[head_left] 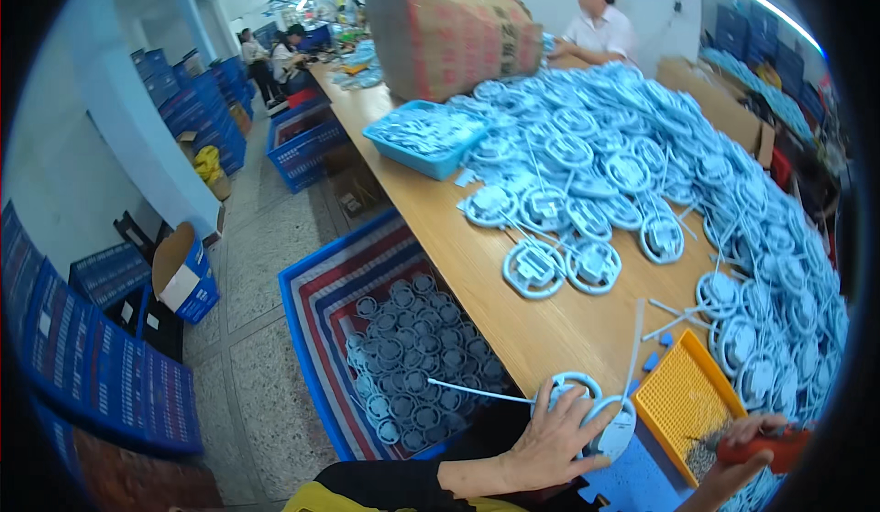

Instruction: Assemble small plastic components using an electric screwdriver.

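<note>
At the near table edge my left hand grips a light-blue round plastic part, thumb on one side and fingers over it. A light-blue ring shows just beyond those fingers; whether it is a separate part I cannot tell. A thin pale stick points left from under the hand, and another rises beside it. My right hand is closed around a red power screwdriver, whose tip is over small screws at the near end of a yellow tray.
A large heap of light-blue ring parts covers the table's right side. Beyond stand a light-blue basket of small parts and a big wrapped carton. Left of the table, a lined blue crate holds many parts. A person sits across the table.
</note>
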Motion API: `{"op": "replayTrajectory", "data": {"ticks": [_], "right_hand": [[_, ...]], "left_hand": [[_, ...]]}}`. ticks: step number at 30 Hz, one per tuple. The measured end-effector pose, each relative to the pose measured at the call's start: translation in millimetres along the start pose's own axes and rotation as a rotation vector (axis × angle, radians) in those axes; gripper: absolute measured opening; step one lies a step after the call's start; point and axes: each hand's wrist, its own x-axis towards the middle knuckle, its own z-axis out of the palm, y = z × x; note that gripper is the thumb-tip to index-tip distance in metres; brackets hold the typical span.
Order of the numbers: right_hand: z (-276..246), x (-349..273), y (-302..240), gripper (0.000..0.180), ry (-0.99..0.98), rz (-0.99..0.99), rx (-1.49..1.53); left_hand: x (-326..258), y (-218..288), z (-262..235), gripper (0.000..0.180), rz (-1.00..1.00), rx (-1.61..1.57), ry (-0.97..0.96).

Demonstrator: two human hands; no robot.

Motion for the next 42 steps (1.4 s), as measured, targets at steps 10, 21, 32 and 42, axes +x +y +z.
{"op": "replayTrajectory", "data": {"ticks": [10,21,32,42], "right_hand": [[-14.9,-17.9,-19.0,0.068,-0.087,0.063,0.048],[60.2,-34.2,-6.3,0.069,-0.195,0.128,0.034],[61.9,-39.7,-1.3,0.063,-0.206,0.210,0.258],[63.3,-40.4,2.3,0.057,-0.244,0.238,0.208]], "left_hand": [[29.4,-27.0,13.2,0.072,0.358,-0.031,-0.235],[31.0,-1.5,24.5,0.065,0.088,0.131,0.006],[27.8,-0.4,23.3,0.067,0.086,0.121,0.016],[33.4,-3.7,25.4,0.067,0.091,0.094,0.009]]}}
